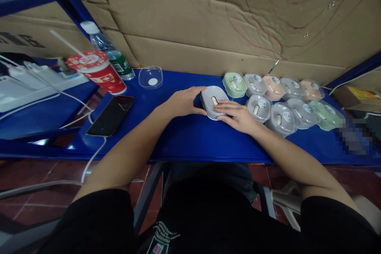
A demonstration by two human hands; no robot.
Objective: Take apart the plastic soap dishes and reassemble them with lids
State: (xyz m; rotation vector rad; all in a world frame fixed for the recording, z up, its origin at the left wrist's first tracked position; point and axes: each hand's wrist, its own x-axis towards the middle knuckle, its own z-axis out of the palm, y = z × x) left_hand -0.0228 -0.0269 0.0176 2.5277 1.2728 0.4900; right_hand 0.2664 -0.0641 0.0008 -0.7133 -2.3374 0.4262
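A small grey lidded box (210,94) with a pale bar-shaped handle on top sits on the blue table in front of me. My left hand (188,101) curves round its left side, fingers at the back corner and thumb at the front. From the right, my right hand (237,116) grips the same box, with fingertips on the lid by the handle and the thumb along the front edge. Beside the right hand stand several similar boxes in grey, green and pink, among them a grey box (258,108) and a green box (235,84), each with a round label on top.
A clear plastic cover (151,77) with a white round label lies at the back left. Further left are a phone (111,116) with a cable, a red paper cup (102,75) with a straw and a water bottle (114,55). Cardboard (178,20) lines the back.
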